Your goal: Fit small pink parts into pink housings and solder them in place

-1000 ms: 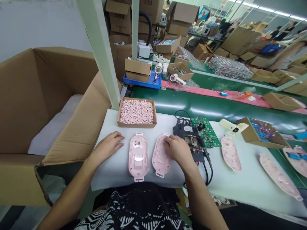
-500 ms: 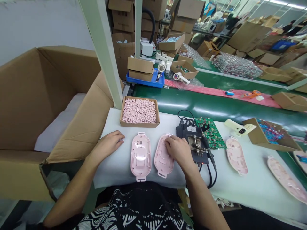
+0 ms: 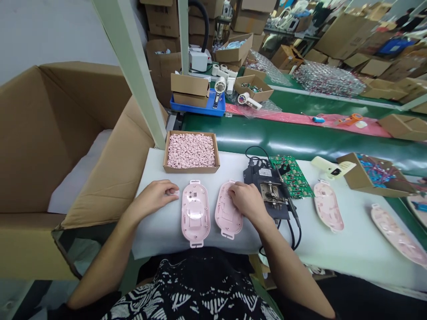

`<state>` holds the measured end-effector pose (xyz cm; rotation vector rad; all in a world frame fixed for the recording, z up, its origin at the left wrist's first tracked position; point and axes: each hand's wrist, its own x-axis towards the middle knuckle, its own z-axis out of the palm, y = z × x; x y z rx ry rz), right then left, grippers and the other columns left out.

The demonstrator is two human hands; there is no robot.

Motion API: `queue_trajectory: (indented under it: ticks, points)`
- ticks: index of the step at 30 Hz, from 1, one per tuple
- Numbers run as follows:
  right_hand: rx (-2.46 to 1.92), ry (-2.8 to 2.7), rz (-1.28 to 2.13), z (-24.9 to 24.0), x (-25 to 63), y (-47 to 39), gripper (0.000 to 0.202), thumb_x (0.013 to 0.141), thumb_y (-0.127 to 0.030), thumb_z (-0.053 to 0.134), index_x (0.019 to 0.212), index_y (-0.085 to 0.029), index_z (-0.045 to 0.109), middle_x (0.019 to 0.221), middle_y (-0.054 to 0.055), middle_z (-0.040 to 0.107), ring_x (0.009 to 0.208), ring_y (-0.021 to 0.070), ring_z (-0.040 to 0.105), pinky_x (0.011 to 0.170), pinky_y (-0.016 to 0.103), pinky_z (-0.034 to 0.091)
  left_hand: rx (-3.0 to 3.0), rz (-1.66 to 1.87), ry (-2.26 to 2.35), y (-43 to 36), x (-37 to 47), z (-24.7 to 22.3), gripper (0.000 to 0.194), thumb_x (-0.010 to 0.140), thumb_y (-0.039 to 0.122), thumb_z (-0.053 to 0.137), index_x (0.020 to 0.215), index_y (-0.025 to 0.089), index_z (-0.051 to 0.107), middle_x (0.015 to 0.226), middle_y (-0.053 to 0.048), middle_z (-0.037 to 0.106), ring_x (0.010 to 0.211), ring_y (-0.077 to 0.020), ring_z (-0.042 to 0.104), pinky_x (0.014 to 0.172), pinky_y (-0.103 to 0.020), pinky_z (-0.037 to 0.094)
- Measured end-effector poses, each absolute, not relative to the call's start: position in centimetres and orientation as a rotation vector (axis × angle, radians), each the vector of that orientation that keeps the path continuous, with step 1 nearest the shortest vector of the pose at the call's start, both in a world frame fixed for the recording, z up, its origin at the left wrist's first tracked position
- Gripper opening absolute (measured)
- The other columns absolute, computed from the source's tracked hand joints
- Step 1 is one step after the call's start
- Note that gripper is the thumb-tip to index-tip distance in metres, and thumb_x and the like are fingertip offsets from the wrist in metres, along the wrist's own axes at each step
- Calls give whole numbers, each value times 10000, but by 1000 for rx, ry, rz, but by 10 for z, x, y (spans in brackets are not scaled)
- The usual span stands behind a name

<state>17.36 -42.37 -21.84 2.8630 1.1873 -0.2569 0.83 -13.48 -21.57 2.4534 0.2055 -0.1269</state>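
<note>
Two pink plastic housing shells lie side by side on the white-covered bench, hollow sides up. My left hand [image 3: 156,198] is just left of the left shell [image 3: 195,215], its fingers pinched on a small pale plastic piece [image 3: 172,192]. Over the upper right part of the right shell [image 3: 227,213] is my right hand [image 3: 247,202], fingers curled with the tips down inside the shell. Whatever those fingertips hold, if anything, is hidden. Beyond the shells stands a shallow cardboard box [image 3: 217,163] full of small pink parts [image 3: 191,151].
Right of my right hand sit a black soldering station [image 3: 260,178] and a green circuit board sheet [image 3: 295,180]. Farther right are more pink shells [image 3: 328,206] and a box of wires [image 3: 376,180]. A green conveyor belt [image 3: 233,133] runs behind; a large open carton [image 3: 100,178] stands left.
My left hand has moved slightly right, closer to the left shell, with the small piece in its fingers. My right hand stays at the right shell. The whole view has shifted a little.
</note>
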Motion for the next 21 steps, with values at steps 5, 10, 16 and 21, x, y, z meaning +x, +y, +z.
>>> queue_trajectory:
  ticks: [5,10,16,21]
  points:
    - [3008,1248,-219,-215,172,-431,301,1038,-291,434,1075,-218,724,1097,71,724,963,181,659,804,306,355,2488,-51,165,-169,24,-216,184,873,315,687,1011,203,735,899,-26,676,856,-195,639,764,-311,476]
    - [3076,1307,-143,-217,168,-434,268,1032,-284,459,1054,-221,719,1050,55,721,918,172,645,776,312,322,2541,-125,147,-178,32,-223,190,867,293,707,1026,193,732,901,-29,660,864,-209,634,772,-323,466]
    - [2992,1294,-89,-217,164,-432,275,1039,-279,445,1026,-228,716,1030,33,727,867,163,638,754,330,285,2536,-147,133,-175,36,-225,193,849,276,727,1027,202,732,904,-27,677,858,-210,638,758,-313,461]
    - [2963,1294,-102,-215,163,-432,293,1045,-295,436,1008,-234,720,1028,38,731,879,167,637,750,338,271,2537,-155,123,-170,36,-225,220,852,319,733,1044,213,735,922,-29,691,874,-217,643,762,-323,460]
